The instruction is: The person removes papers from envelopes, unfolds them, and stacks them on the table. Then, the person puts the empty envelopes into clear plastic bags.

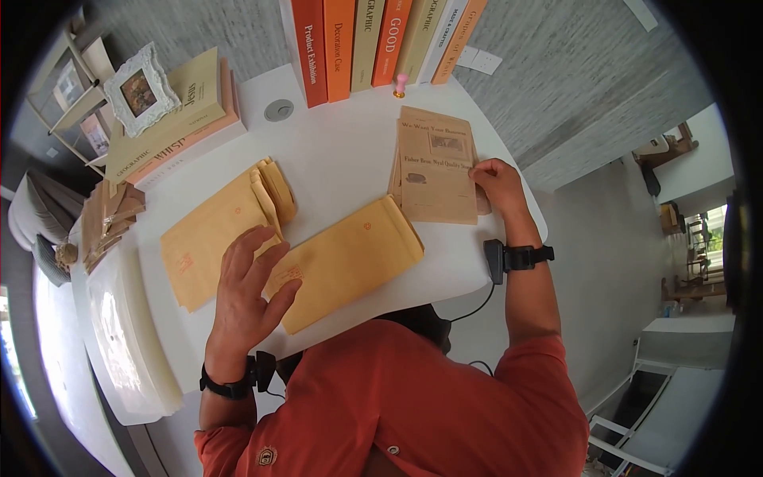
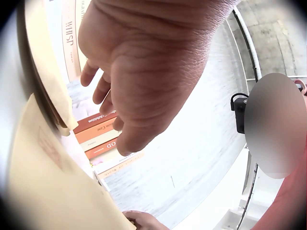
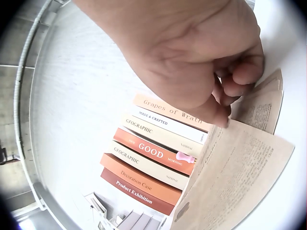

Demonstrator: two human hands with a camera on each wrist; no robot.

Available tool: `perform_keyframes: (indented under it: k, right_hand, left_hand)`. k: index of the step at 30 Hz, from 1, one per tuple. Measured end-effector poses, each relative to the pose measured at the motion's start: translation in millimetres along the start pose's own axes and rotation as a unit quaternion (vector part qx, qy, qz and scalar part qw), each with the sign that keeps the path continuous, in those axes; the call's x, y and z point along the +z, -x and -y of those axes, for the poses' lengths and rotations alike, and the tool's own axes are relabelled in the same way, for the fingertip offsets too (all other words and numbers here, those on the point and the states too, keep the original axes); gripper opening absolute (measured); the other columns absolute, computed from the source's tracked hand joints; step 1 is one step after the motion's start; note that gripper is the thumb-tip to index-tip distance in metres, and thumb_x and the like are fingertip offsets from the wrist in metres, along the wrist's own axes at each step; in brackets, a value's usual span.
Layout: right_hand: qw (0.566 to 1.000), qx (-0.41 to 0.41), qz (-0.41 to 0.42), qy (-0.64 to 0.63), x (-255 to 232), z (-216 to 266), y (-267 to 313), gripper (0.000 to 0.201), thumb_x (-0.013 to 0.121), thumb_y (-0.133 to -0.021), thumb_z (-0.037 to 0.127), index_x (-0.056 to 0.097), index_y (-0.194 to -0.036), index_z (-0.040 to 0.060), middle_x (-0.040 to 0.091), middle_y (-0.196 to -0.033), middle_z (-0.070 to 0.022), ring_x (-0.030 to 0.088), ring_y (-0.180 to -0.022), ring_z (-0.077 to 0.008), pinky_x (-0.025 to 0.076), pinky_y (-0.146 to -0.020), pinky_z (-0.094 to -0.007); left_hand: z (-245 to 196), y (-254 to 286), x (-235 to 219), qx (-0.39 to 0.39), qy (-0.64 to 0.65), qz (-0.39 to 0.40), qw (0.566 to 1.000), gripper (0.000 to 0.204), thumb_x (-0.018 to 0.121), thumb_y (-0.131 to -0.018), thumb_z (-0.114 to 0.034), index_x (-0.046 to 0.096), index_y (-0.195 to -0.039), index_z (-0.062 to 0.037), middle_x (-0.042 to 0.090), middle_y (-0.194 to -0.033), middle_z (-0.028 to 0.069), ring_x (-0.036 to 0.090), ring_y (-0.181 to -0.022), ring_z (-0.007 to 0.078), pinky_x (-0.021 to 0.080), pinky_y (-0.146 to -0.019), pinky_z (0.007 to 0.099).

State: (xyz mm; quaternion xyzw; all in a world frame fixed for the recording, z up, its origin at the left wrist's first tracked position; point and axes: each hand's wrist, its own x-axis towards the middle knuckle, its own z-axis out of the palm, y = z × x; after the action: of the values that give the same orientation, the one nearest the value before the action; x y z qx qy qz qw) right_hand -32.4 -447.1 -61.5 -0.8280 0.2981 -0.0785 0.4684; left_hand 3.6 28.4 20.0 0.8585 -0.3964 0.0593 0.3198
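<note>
My right hand (image 1: 502,189) pinches the right edge of a brown printed sheet (image 1: 441,195) with newspaper-style text and small pictures. In the right wrist view this sheet (image 3: 235,172) stands raised at an angle, with more printed sheets (image 3: 261,110) behind it. A single yellow kraft envelope (image 1: 358,254) lies in front of me at the table's near edge. Over its left end hovers my left hand (image 1: 248,286), fingers spread loosely and holding nothing. Left of that is a stack of similar envelopes (image 1: 211,230) with red stamps; its far end is thick and folded over.
Upright books (image 1: 342,56) line the back, with a small pink-topped object (image 1: 400,86) before them. Stacked books (image 1: 179,119) and a white picture frame (image 1: 141,90) stand back left. Brown paper packets (image 1: 111,219) and clear plastic sleeves (image 1: 131,334) lie along the left edge.
</note>
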Motion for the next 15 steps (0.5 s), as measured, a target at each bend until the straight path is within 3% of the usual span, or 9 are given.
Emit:
perform_keyframes:
  k: [4,7,10,13,15]
  right_hand:
    - [0.989,0.049,-0.063,0.128,4.9,37.5,20.7,0.076,0.080,-0.078,0.044,0.056,-0.132,-0.0037,0.071,-0.102,-0.0161,0.072,-0.092,-0.0260,0.055,-0.081,-0.0350]
    - [0.961,0.037,-0.078,0.264,20.9,66.4,41.8,0.085,0.079,-0.075,0.051,0.053,-0.136,-0.0026,0.071,-0.109,-0.0172,0.072,-0.097,-0.0290,0.055,-0.086,-0.0383]
    - [0.954,-0.015,-0.060,0.295,28.2,59.7,39.2,0.081,0.079,-0.078,0.041,0.049,-0.139,-0.0032,0.073,-0.104,-0.0191,0.073,-0.093,-0.0276,0.056,-0.082,-0.0358]
    - [0.976,0.023,-0.054,0.212,17.9,46.1,29.0,0.074,0.078,-0.079,0.039,0.054,-0.136,-0.0011,0.073,-0.105,-0.0164,0.072,-0.098,-0.0300,0.055,-0.087,-0.0394]
    - [0.985,0.001,-0.053,0.162,10.0,30.0,26.2,0.058,0.075,-0.083,0.030,0.060,-0.129,-0.0013,0.073,-0.099,-0.0141,0.072,-0.091,-0.0260,0.055,-0.082,-0.0365]
  left_hand:
    - [-2.6,-0.1,3.9,0.004,0.014,0.000,1.000,0.045,0.079,-0.075,-0.007,0.066,-0.118,-0.0020,0.058,-0.134,0.0167,0.057,-0.122,0.0390,0.049,-0.099,0.0460]
    - [-3.7,-0.2,8.1,0.011,0.024,0.004,1.000,0.044,0.079,-0.076,-0.007,0.066,-0.117,-0.0017,0.061,-0.129,0.0170,0.059,-0.119,0.0382,0.049,-0.098,0.0455]
    - [-3.9,0.4,14.0,0.018,0.029,-0.004,0.999,0.040,0.078,-0.077,-0.011,0.066,-0.114,-0.0015,0.063,-0.121,0.0163,0.060,-0.112,0.0378,0.049,-0.096,0.0463]
    - [-4.3,3.1,14.5,0.010,0.038,0.002,0.999,0.039,0.078,-0.078,-0.011,0.066,-0.114,-0.0016,0.064,-0.121,0.0157,0.061,-0.110,0.0366,0.050,-0.094,0.0452]
    - [-3.1,5.0,14.1,0.005,0.039,0.002,0.999,0.040,0.078,-0.078,-0.011,0.066,-0.114,-0.0015,0.064,-0.120,0.0154,0.062,-0.108,0.0360,0.051,-0.093,0.0443]
